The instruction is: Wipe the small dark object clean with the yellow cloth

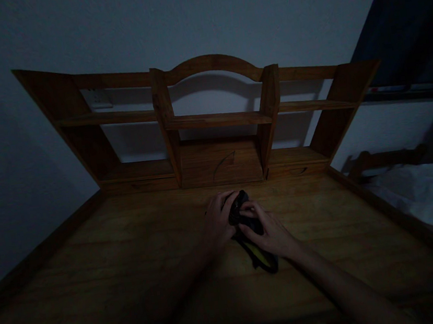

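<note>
- We are gripping a dark, yellow-edged bundle point(260, 255) on the desk point(113, 258), toward its back edge.
- Our left hand point(218, 220) is curling around it; our right hand point(269, 233) is pinching its top.

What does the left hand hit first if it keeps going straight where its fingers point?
The dark object with a yellow strip, which the left hand grips on the desk. Past it, that line looks to reach the hutch's low centre panel, though dim light leaves depth unclear.
</note>
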### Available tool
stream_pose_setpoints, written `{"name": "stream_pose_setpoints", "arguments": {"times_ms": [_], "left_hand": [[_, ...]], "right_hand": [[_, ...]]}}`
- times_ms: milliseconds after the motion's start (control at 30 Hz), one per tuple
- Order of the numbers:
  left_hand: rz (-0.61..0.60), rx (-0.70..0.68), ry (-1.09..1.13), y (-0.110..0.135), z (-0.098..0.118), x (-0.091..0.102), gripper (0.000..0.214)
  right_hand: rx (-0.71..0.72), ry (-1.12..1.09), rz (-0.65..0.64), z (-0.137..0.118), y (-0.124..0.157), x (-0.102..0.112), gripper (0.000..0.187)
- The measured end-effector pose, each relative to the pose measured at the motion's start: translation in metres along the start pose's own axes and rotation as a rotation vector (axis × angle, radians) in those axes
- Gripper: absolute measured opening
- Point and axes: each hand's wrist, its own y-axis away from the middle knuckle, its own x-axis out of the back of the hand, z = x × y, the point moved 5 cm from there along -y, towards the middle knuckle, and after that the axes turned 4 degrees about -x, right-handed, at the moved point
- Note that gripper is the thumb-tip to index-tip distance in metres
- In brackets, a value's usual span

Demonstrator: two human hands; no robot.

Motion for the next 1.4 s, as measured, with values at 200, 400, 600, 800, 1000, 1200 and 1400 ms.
{"name": "stream_pose_setpoints", "arguments": {"times_ms": [200, 400, 600, 800, 1000, 1200, 1400], "left_hand": [[0.028, -0.025, 0.004, -0.001, 0.0037, 0.0048, 0.069], [0.012, -0.044, -0.004, -0.0001, 0.0044, 0.0017, 0.074], [0.021, -0.033, 0.017, 0.0009, 0.0035, 0.0007, 0.072], [0.021, -0.005, 0.044, 0.0004, 0.0038, -0.0002, 0.071], [0.028, -0.011, 0.041, 0.0008, 0.0036, 0.0001, 0.07], [0.005, 0.005, 0.036, 0.0005, 0.0045, 0.001, 0.072], [0.01, 0.002, 0.042, 0.0014, 0.0024, -0.001, 0.071]], "right_hand": [[0.038, 0.029, 0.048, -0.0013, -0.0001, 0.0001, 0.031], [0.022, -0.004, 0.096, 0.0051, 0.0012, -0.0004, 0.028], [0.015, -0.022, 0.096, 0.0064, 0.0007, -0.0023, 0.024], [0.051, -0.011, 0.111, 0.0041, 0.0004, -0.0012, 0.02], [0.06, 0.005, 0.131, 0.0034, 0.0002, -0.0014, 0.02], [0.053, 0.016, 0.141, 0.0035, -0.0008, -0.0023, 0.019], [0.059, 0.023, 0.145, 0.0026, 0.0002, -0.0022, 0.018]]}}
